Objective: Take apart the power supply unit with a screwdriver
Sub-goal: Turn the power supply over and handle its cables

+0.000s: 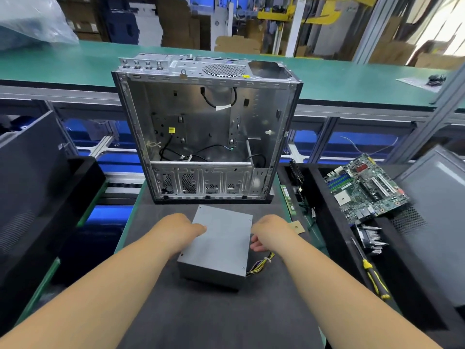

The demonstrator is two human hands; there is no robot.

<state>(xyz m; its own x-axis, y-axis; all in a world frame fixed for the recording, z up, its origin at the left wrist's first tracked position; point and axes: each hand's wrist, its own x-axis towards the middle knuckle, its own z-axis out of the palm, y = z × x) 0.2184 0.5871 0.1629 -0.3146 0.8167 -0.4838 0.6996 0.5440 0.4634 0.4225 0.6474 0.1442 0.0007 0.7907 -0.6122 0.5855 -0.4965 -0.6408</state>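
The PSU (217, 244), a stiff, probably heavy box, is flanked by both hands, left grip (185, 231) at nine o'clock and right grip (268, 233) at three, fingers curled on its sides.

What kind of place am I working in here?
Most likely an electronics disassembly or recycling line in a warehouse. A stripped silver metal computer case stands on a long green-topped workbench, a loose green motherboard lies in a black bin to the right, and stacked brown cardboard boxes fill the background.

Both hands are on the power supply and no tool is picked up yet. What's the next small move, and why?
Probably let the right hand release the power supply and reach right for the yellow-handled screwdriver: neither hand holds a tool, and the left hand can steady the box.
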